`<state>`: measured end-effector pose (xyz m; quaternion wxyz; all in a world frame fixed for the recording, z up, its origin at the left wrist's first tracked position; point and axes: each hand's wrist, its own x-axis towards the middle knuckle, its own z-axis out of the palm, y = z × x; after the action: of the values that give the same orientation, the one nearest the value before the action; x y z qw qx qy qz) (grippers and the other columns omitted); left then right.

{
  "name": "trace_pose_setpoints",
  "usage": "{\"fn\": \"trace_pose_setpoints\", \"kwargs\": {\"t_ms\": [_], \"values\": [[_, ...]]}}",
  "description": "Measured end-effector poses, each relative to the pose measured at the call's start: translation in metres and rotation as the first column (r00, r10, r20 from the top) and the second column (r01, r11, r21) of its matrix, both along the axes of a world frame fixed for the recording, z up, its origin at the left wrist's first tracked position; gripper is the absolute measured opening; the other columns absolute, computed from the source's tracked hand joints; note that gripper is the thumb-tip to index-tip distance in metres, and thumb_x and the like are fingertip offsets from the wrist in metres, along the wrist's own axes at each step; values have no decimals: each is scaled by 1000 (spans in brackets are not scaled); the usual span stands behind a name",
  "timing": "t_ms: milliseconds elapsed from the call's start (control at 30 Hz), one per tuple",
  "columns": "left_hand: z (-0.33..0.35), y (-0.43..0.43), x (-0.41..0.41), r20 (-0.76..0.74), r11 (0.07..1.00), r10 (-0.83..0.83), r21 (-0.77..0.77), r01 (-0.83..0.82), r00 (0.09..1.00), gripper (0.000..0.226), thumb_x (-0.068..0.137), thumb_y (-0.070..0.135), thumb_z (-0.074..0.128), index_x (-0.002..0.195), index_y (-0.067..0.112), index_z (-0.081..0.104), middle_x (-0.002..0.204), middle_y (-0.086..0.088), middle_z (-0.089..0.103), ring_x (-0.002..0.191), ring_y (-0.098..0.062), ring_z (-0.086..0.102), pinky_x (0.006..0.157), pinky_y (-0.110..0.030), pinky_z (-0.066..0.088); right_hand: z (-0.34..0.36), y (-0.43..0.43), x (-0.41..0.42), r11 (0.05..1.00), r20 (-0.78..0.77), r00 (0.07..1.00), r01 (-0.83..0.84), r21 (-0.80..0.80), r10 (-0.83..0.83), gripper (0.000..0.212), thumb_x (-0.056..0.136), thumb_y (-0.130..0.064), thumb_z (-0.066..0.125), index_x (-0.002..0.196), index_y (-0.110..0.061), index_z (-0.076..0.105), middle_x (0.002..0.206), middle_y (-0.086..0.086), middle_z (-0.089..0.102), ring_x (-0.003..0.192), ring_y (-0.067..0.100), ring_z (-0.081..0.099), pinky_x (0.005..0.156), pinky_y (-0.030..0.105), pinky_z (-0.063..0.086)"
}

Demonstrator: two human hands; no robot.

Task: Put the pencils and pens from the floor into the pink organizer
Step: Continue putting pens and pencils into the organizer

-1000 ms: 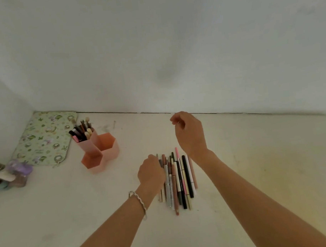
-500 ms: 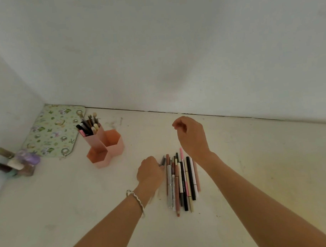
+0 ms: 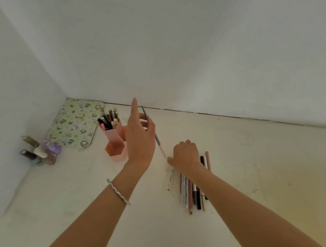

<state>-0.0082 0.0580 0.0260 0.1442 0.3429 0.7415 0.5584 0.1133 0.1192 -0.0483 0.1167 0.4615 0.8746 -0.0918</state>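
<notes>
The pink organizer [image 3: 115,151] of hexagonal cups stands on the floor at centre left; its tallest back cup holds several pens. My left hand [image 3: 139,138] is raised just right of the organizer and grips a thin grey pencil [image 3: 157,140] that slants down to the right. A row of pens and pencils [image 3: 193,192] lies on the floor at centre. My right hand [image 3: 184,155] rests curled on the far end of that row, hiding the tips; whether it grips one I cannot tell.
A green floral pouch [image 3: 75,123] lies flat in the corner behind the organizer. Several small nail polish bottles [image 3: 42,153] stand by the left wall. White walls close in the left and back sides of the floor.
My left hand has lifted off the pile with a grey pencil and moved up toward the organizer. My right hand has dropped down onto the top of the pile. The camera view shifted left.
</notes>
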Motion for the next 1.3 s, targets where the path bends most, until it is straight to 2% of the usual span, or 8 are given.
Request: {"fn": "trace_pose_setpoints", "kwargs": {"t_ms": [133, 233, 333, 433, 600, 867, 1000, 1300], "values": [[3, -8, -4, -20, 999, 13, 50, -12, 1000, 47, 99, 13, 55, 144, 22, 45, 97, 4, 61, 83, -13, 64, 74, -29, 59, -11, -13, -12, 1000, -29, 999, -27, 10, 27, 26, 89, -30, 51, 68, -15, 49, 73, -1, 48, 90, 22, 51, 74, 31, 32], [18, -12, -19, -67, 982, 60, 182, -47, 996, 44, 98, 12, 57, 140, 19, 49, 96, 7, 62, 85, -8, 64, 73, -18, 56, 2, -9, -21, 975, -299, 936, 140, -173, -187, 30, 89, -30, 51, 64, -13, 46, 63, 0, 47, 69, 21, 49, 58, 31, 34], [41, -17, -64, -106, 921, 243, 338, -195, 964, 40, 97, 14, 57, 136, 20, 50, 97, 4, 63, 83, -8, 65, 71, -15, 55, 36, 7, -32, 836, -602, 596, 252, -488, -531, 19, 91, -24, 49, 75, -14, 47, 70, 4, 57, 57, 17, 47, 48, 27, 34], [53, -26, -104, -151, 895, 325, 367, -252, 934, 39, 97, 12, 54, 135, 19, 49, 99, 4, 61, 83, -4, 63, 72, -16, 54, 70, 17, -42, 830, -766, 319, 239, -504, -557, 6, 91, -18, 48, 86, -20, 51, 76, 5, 68, 58, 13, 56, 50, 23, 40], [32, -34, -117, -338, 962, 257, 178, -207, 905, 37, 101, 12, 50, 137, 19, 48, 108, -3, 62, 89, -11, 62, 81, -26, 56, 96, 12, -59, 893, -891, 101, 133, -430, -444, 33, 90, -16, 47, 116, -32, 38, 78, 18, 66, 63, 17, 54, 57, 22, 43], [0, -39, -124, -569, 972, 73, -142, -185, 819, 22, 96, 19, 60, 113, 13, 73, 132, -11, 59, 129, -31, 47, 106, -48, 38, 106, -12, -86, 960, -959, 99, 121, -251, -264, 24, 99, -18, 47, 114, -34, 36, 77, -4, 71, 65, 23, 60, 56, 10, 40], [12, -48, -140, -512, 966, 224, 5, -258, 829, 34, 96, 15, 49, 127, 12, 62, 130, -11, 56, 124, -30, 47, 105, -46, 38, 111, -25, -111, 988, -983, 106, 61, -141, -147, 24, 100, -21, 47, 119, -32, 36, 84, -8, 72, 62, 7, 60, 59, 15, 44], [27, -72, -148, -381, 970, 243, 119, -213, 892, 34, 91, -1, 47, 121, 9, 60, 121, -5, 53, 105, -21, 57, 89, -41, 50, 78, -37, -148, 953, -778, 556, -104, 284, 292, 19, 93, -7, 60, 111, -7, 63, 99, 11, 68, 88, 30, 61, 77, 46, 53]]}}
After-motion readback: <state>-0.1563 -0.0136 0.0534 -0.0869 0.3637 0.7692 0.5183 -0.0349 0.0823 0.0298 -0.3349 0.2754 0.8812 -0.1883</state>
